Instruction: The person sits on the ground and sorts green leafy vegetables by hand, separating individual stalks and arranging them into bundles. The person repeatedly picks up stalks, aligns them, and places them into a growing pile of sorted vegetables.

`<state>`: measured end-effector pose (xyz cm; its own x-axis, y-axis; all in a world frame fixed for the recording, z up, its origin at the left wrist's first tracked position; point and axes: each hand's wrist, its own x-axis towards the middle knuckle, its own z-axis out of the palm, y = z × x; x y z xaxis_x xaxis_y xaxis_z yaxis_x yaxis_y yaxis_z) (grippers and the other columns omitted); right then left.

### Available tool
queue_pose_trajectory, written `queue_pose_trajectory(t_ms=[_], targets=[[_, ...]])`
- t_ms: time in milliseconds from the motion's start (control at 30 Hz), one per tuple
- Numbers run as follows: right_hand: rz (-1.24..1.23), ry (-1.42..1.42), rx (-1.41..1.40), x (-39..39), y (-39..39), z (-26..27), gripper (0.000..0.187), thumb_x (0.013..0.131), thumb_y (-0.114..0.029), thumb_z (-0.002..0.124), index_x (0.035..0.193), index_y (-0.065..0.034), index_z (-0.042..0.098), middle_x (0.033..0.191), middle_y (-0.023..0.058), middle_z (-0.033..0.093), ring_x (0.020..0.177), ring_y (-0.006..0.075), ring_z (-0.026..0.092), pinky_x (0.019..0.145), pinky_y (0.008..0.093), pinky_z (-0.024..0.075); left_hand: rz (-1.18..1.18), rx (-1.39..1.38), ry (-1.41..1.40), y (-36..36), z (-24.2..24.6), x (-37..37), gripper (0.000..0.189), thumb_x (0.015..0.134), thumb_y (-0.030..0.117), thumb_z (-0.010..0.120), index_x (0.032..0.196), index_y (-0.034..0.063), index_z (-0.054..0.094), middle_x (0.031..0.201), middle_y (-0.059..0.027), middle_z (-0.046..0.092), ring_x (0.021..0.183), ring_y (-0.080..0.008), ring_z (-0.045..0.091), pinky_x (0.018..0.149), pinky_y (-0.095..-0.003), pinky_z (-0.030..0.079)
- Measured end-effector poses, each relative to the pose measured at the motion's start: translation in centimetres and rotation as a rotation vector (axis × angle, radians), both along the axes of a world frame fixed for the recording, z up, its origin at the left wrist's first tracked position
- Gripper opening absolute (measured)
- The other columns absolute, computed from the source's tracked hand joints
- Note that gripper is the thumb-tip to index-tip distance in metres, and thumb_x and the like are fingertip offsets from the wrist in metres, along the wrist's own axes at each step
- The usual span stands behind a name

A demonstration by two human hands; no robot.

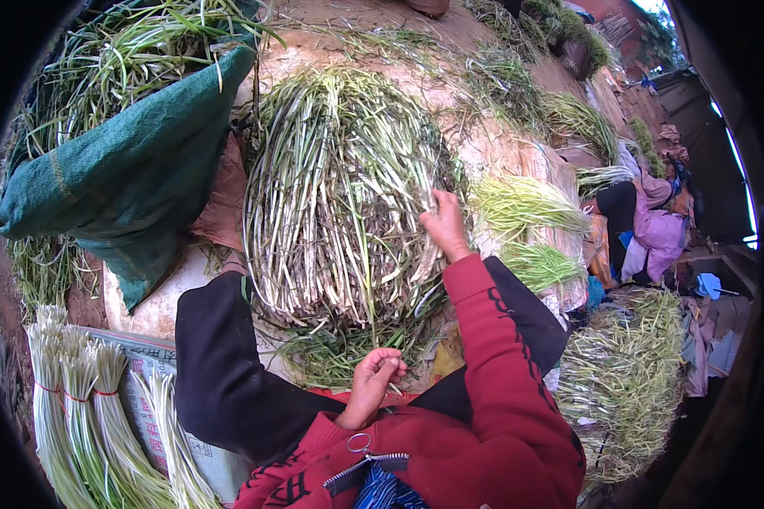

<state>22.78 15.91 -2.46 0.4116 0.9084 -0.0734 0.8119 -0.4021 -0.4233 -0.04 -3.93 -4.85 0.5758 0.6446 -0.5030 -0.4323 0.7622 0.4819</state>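
Note:
A large heap of long green-and-white leafy stalks (331, 191) lies between my spread knees, its pale ends towards me. My right hand (447, 219) is over the right side of the heap, its fingers bent on pale stalks there; whether it grips any is unclear. My left hand (377, 375) is curled near my lap, thumb against the fingers, just below a thin stalk end; I cannot tell if it holds it. Trimmed green leaves (337, 356) lie under the near edge of the heap. At lower left, cleaned white stalks in bundles (105, 407) are tied with red bands.
A green woven sack (121, 165) with more stalks stands at upper left. Yellow-green bunches (528, 203) lie beyond my right knee. A large pile of yellowish leaves (624, 382) is at lower right. Another person in pink checked clothing (659, 235) sits at the far right.

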Motion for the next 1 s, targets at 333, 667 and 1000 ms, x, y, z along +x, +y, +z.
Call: queue_pose_trajectory(t_ms=[333,667,1000], targets=[[0.243,0.25,0.829,0.2,-5.1,13.3,0.046,0.074,0.003,0.06,0.118,-0.0005,0.047,0.111,0.011,0.048,0.095,0.0177,0.054,0.085,0.0269,0.0445,-0.06,0.003,0.076,-0.3,0.4,2.9,0.013,0.09,0.01,0.049,0.099,0.0037,0.053,0.079,-0.0037,0.06,0.071,-0.0101,0.057,0.063,-0.0227,0.047],[0.153,0.52,0.782,3.9,-7.2,10.2,0.025,0.08,0.002,0.057,0.105,-0.0009,0.061,0.098,0.0085,0.058,0.077,0.0109,0.055,0.065,0.0228,0.0477,-0.126,0.047,0.215,-0.7,-1.5,5.3,0.012,0.09,0.01,0.049,0.1,0.0052,0.053,0.078,-0.0027,0.06,0.068,-0.0091,0.056,0.059,-0.0212,0.047],[0.184,0.157,0.578,1.2,-13.6,4.1,0.027,0.074,0.001,0.062,0.101,-0.0009,0.062,0.08,0.0106,0.053,0.073,0.024,0.054,0.065,0.0331,0.0444,0.007,0.954,0.537,4.9,4.2,8.3,0.022,0.086,0.001,0.049,0.107,-0.0009,0.055,0.099,-0.0082,0.061,0.086,-0.0121,0.057,0.072,-0.0223,0.046]])
